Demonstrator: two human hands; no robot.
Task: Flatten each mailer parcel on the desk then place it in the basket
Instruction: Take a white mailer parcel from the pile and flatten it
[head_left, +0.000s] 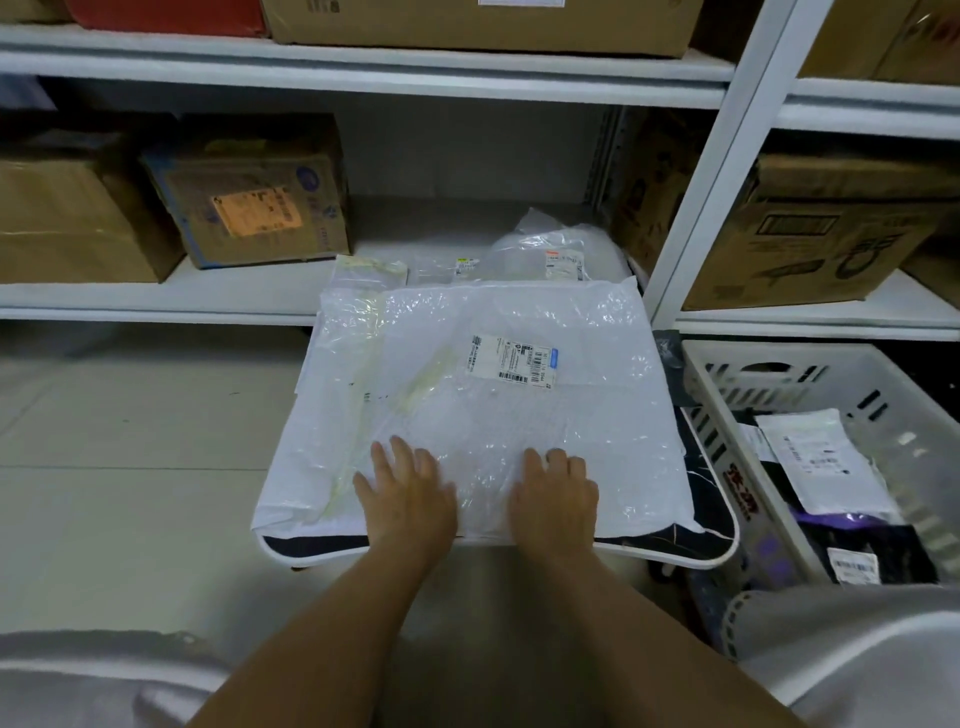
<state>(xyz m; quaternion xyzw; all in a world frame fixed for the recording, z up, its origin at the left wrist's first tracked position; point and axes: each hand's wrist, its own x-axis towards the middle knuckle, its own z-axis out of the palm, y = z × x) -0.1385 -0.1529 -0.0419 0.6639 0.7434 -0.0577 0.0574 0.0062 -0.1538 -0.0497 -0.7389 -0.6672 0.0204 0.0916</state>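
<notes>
A large white plastic mailer parcel with a shipping label lies across a small dark desk with a white rim. My left hand presses flat on the parcel's near edge, fingers spread. My right hand presses flat beside it, a little to the right. A white slatted basket stands to the right of the desk and holds several mailers, white and dark.
More white mailers lie on the shelf behind the desk. Cardboard boxes fill the white metal shelving at left, top and right. A shelf upright rises just right of the desk. Tiled floor lies at left.
</notes>
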